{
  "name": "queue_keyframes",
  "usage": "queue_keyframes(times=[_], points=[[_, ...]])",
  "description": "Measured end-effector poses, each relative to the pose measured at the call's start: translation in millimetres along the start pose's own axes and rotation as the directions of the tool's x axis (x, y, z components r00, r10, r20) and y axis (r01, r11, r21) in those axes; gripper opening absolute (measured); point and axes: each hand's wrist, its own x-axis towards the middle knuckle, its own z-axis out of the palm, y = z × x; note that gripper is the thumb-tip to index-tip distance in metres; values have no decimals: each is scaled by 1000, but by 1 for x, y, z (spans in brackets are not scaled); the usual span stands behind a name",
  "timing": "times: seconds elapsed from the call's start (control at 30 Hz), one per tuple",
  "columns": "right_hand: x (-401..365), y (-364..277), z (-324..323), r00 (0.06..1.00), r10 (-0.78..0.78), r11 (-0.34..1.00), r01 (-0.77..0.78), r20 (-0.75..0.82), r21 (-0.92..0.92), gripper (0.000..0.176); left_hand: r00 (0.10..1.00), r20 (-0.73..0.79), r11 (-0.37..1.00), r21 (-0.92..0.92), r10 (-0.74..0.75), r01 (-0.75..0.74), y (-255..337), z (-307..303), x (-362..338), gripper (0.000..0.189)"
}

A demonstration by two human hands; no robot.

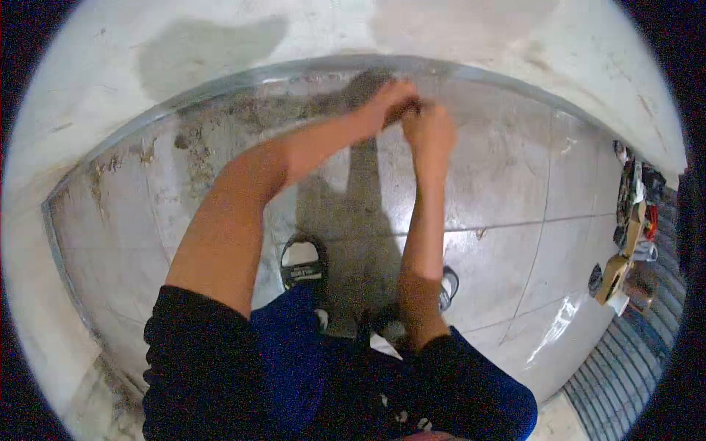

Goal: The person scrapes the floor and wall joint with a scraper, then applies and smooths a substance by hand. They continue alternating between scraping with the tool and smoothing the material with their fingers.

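Observation:
Both arms stretch out ahead of me over the tiled floor, and the hands meet near the far wall. My left hand (391, 103) is closed, with its fingers curled toward the right one. Just beside it, my right hand (432, 132) is closed like a fist. Where the fingers come together there is a small dark spot. Whether it is a thing they hold or only shadow, I cannot make out. The hands are slightly blurred.
Grey floor tiles (493, 184) lie below, stained at the left. A pale wall (331, 33) curves around the far side. Cardboard (614, 275) and mixed clutter lie at the right beside a ribbed metal shutter (625, 367). A sandal (303, 268) is on my foot.

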Motion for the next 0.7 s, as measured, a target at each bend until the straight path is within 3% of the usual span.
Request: queue_keyframes(times=[0.1,0.13,0.2,0.23,0.27,0.3,0.33,0.4,0.43,0.47,0.57,0.6,0.67,0.7], points=[[15,-3,-11,999,-17,997,20,32,-72,21,955,43,938,177,294,-297,-28,7,14,16],[-7,-2,-16,998,-10,996,16,59,-91,21,938,31,935,73,344,-346,-43,21,-12,16],[-36,-7,-16,998,5,996,1,69,-85,22,961,171,924,279,220,-261,-28,27,-36,15],[-51,-10,-12,997,28,998,-24,67,-64,22,965,264,813,564,-14,-142,-9,27,-44,15],[-60,-10,-8,996,56,998,-53,71,-43,22,675,655,736,631,-339,-243,19,4,-23,36],[-50,-14,-4,998,11,1000,-10,58,-18,22,777,604,955,295,-175,-15,15,-11,-22,33],[-29,-19,1,999,-25,1000,26,46,-3,22,877,475,977,-144,-70,155,0,-25,-22,30],[-11,-22,-2,996,-89,996,90,7,-21,21,933,355,944,-284,-60,169,-3,-38,-4,26],[-10,-24,-4,995,-103,993,103,3,-57,20,904,416,995,21,-100,101,0,-38,5,24],[-7,-27,-6,992,-122,988,121,-6,-91,19,877,455,946,324,-157,2,4,-39,13,22],[-58,-10,-2,997,-35,999,34,73,11,19,755,604,889,453,-256,-61,-5,-3,-28,20],[-61,-12,5,999,-37,999,37,3,-31,20,911,341,920,382,-232,91,-1,-4,-38,25],[-34,-21,13,999,-36,997,38,29,-74,22,901,364,968,14,-237,250,21,-45,-28,28],[-18,-25,11,999,-41,994,44,31,-97,22,898,293,915,-137,-327,378,13,-40,-20,26]])
